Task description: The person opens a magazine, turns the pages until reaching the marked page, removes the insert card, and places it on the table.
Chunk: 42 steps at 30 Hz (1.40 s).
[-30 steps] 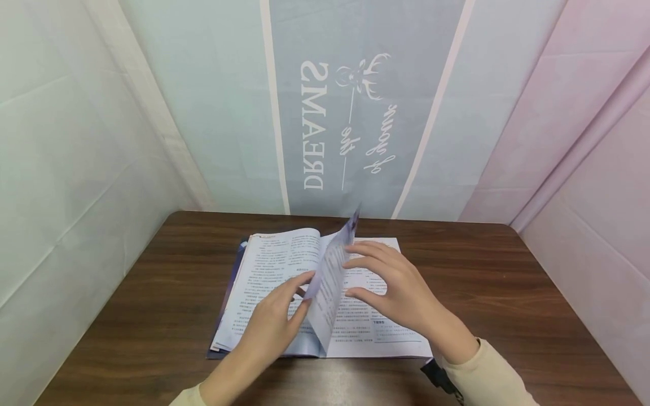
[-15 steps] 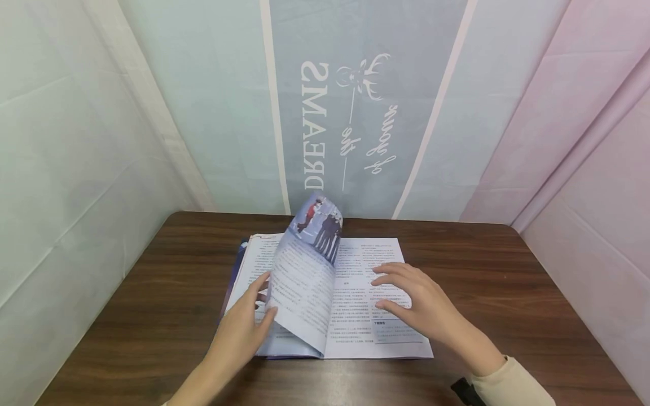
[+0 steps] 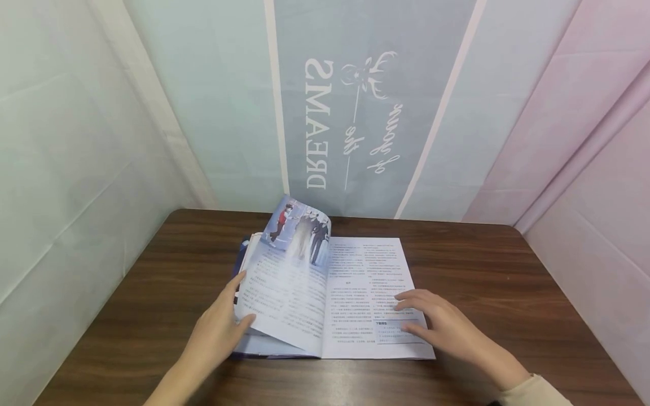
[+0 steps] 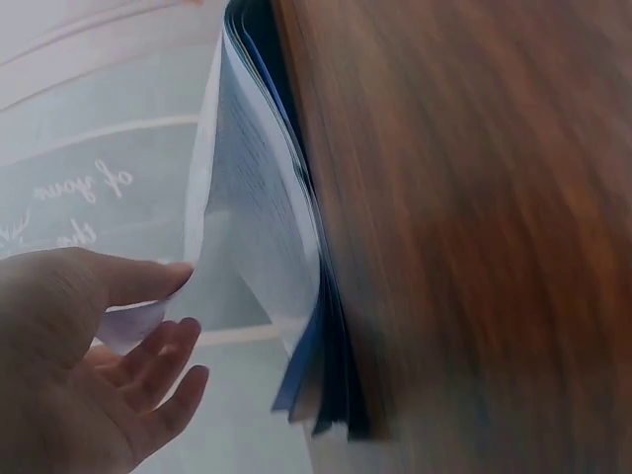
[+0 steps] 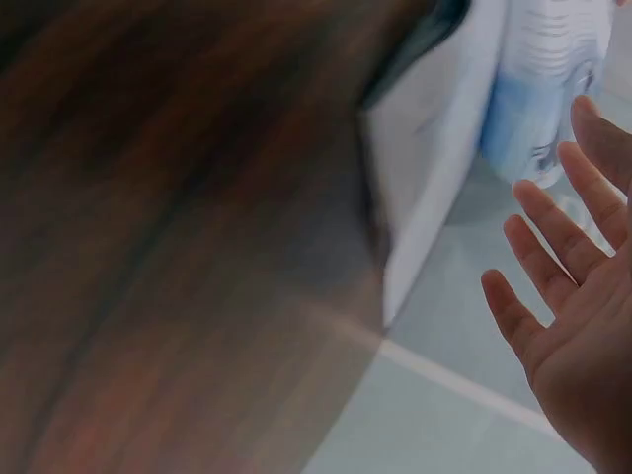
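Note:
An open magazine (image 3: 363, 265) lies on the wooden table. Its lifted page (image 3: 286, 287), with a picture of several figures at the top, leans over to the left side, its far corner curling up. My left hand (image 3: 218, 324) holds that page by its left edge, and in the left wrist view the paper passes between the thumb and fingers of the left hand (image 4: 109, 336). Above the lower right of the facing page, my right hand (image 3: 449, 324) hovers with loosely bent fingers. The right wrist view shows the right hand (image 5: 578, 286) with spread fingers and nothing in it.
The dark wooden table (image 3: 482, 270) extends around the magazine on all sides. Behind it hangs a grey-blue curtain (image 3: 350, 113) with mirrored lettering and a deer head. Pale cloth walls (image 3: 76, 158) close off both sides.
The left hand has carried the page from upright over to the left, bringing its picture into view. The right hand has drawn back from the page toward the lower right.

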{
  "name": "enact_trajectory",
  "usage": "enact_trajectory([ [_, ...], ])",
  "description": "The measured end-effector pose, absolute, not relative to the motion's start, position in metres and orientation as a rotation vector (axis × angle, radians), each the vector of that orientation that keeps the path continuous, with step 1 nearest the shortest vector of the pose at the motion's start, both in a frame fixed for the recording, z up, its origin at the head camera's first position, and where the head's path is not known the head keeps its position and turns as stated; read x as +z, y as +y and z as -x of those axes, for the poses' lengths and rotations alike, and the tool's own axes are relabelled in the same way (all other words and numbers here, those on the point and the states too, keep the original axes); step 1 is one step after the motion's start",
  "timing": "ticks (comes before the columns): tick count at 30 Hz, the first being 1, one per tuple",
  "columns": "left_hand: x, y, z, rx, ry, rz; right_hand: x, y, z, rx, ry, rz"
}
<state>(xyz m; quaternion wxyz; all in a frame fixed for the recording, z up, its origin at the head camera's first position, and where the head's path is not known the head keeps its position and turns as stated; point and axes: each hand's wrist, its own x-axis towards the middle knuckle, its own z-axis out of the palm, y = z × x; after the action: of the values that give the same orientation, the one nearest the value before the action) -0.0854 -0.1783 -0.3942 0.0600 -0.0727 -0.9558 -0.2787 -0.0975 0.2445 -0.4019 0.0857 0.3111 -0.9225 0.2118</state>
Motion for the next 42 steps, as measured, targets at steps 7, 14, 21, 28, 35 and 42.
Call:
enact_trajectory([
  [7, -0.401, -0.195, 0.084, -0.815, -2.986, 0.271, -0.416, 0.264, 0.093, 0.686, -2.877, -0.878],
  [14, -0.409, -0.208, 0.082, -0.735, -3.044, 0.334, -0.420, 0.276, 0.091, 0.719, -3.011, -0.808],
  [21, -0.415, -0.220, 0.081, -0.692, -3.094, 0.385, -0.424, 0.282, 0.090, 0.690, -3.044, -0.775],
  [28, -0.419, -0.229, 0.084, -0.679, -3.104, 0.487, -0.426, 0.282, 0.089, 0.703, -3.098, -0.775],
  [35, -0.420, -0.232, 0.085, -0.599, -3.116, 0.564, -0.427, 0.279, 0.090, 0.679, -3.100, -0.756],
  [42, -0.421, -0.232, 0.084, -0.547, -3.111, 0.582, -0.426, 0.277, 0.092, 0.675, -3.085, -0.751],
])
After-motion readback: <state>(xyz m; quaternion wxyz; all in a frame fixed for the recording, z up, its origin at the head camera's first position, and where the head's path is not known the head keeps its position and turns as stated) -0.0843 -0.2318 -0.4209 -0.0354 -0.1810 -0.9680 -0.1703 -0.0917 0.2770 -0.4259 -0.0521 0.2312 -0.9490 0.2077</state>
